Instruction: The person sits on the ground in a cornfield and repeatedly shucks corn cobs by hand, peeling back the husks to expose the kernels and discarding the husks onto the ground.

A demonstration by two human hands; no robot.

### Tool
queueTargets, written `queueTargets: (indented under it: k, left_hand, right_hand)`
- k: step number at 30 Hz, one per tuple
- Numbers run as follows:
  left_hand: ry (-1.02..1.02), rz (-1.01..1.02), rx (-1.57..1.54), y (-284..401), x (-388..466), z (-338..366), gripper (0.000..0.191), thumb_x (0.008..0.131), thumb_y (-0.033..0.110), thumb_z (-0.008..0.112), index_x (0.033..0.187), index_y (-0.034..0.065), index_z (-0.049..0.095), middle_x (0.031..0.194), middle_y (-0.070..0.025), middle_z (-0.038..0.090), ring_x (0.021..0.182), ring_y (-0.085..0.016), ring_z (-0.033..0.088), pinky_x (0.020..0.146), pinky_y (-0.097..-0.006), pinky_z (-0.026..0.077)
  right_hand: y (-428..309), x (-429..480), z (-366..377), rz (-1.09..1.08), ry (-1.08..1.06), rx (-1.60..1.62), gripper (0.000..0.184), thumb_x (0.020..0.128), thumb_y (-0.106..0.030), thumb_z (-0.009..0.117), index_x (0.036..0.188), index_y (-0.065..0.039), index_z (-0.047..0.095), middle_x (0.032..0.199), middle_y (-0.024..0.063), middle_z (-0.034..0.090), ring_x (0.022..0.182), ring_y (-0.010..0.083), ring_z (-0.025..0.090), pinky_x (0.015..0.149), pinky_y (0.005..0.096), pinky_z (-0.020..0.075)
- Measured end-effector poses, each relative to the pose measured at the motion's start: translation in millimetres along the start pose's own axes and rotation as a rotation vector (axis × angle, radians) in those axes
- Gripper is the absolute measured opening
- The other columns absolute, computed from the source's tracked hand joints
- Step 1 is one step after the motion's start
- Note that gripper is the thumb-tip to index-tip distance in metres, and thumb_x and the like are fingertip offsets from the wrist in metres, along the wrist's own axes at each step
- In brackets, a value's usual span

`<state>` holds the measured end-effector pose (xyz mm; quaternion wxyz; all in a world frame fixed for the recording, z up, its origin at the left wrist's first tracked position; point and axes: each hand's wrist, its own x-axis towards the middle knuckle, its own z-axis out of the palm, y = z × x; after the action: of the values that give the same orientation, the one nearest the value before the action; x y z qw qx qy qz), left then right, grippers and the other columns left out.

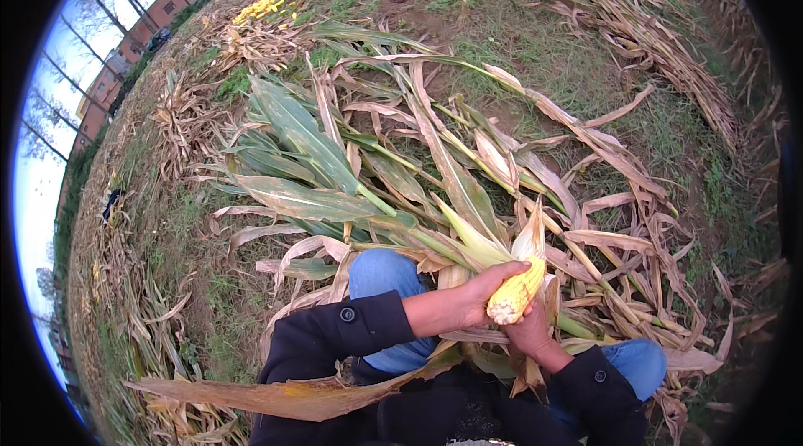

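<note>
A yellow ear of corn (518, 290) is between my hands, its kernels bare and its pale blunt end towards me. Husk leaves (531, 234) are peeled back at its far end. My left hand (482, 293) grips the ear from the left, with the thumb along its upper side. My right hand (532, 328) is closed around the ear from below and right; its fingers are partly hidden behind the ear. Corn stalks with green and dry leaves (301, 132) fan out before my knees. Another ear in dry husk (495, 154) lies among them.
A heap of bare yellow ears (260, 8) lies farther off at upper left, beside dry husks. Laid-down stalks (659, 38) form a row at upper right. A long dry leaf (301, 397) crosses my lap. A dark cloth-like item (111, 204) lies at far left.
</note>
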<state>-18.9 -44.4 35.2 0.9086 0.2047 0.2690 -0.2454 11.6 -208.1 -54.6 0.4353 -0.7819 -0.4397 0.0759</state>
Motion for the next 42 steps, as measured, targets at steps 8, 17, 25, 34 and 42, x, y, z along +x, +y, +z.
queueTargets:
  k: [8,17,25,34,42]
  left_hand:
    - [0.200,1.362,0.329,374.4,-126.6,28.4,0.051,0.099,0.042,0.045,0.129,0.0009,0.047,0.113,-0.0195,0.060,0.095,-0.026,0.061,0.085,-0.0373,0.049]
    - [-0.079,1.003,2.141,118.8,75.5,-40.7,0.059,0.094,0.046,0.055,0.137,0.0054,0.050,0.138,-0.0206,0.050,0.131,-0.036,0.044,0.112,-0.0477,0.029]
    - [-0.016,0.295,2.058,52.9,112.8,-95.6,0.064,0.100,0.054,0.032,0.143,0.0086,0.041,0.127,-0.0237,0.056,0.121,-0.041,0.050,0.106,-0.0477,0.032]
    - [-0.035,0.257,2.022,65.0,116.2,-77.4,0.059,0.099,0.051,0.042,0.133,0.0040,0.054,0.109,-0.0251,0.063,0.105,-0.042,0.057,0.097,-0.0460,0.042]
    - [0.499,0.937,1.046,145.0,132.8,-93.8,0.056,0.094,0.023,0.063,0.136,-0.0092,0.046,0.123,-0.0213,0.060,0.112,-0.024,0.058,0.097,-0.0326,0.045]
  right_hand:
    - [-11.4,16.7,-41.5,0.236,-0.426,-0.083,0.065,0.084,-0.012,0.058,0.143,-0.004,0.033,0.079,0.0192,0.063,0.068,0.0389,0.061,0.063,0.0463,0.0481]
    - [9.3,60.0,-48.1,-0.137,-0.588,-0.075,0.045,0.086,-0.016,0.055,0.129,-0.001,0.051,0.062,0.0156,0.058,0.057,0.0378,0.059,0.057,0.0474,0.0476]
    - [115.7,134.0,-72.0,0.238,0.079,-0.071,0.014,0.083,-0.013,0.056,0.091,-0.004,0.062,0.062,0.0175,0.060,0.060,0.0368,0.062,0.057,0.0458,0.0474]
    - [281.4,180.4,30.3,0.687,-0.325,-0.151,0.061,0.091,-0.049,0.048,0.119,0.004,0.059,0.120,0.0304,0.060,0.114,0.0419,0.057,0.099,0.0451,0.0414]
    - [206.0,154.0,27.1,0.792,-0.012,-0.116,0.031,0.087,-0.040,0.063,0.089,-0.012,0.073,0.081,0.0155,0.069,0.081,0.0337,0.067,0.074,0.0430,0.0498]
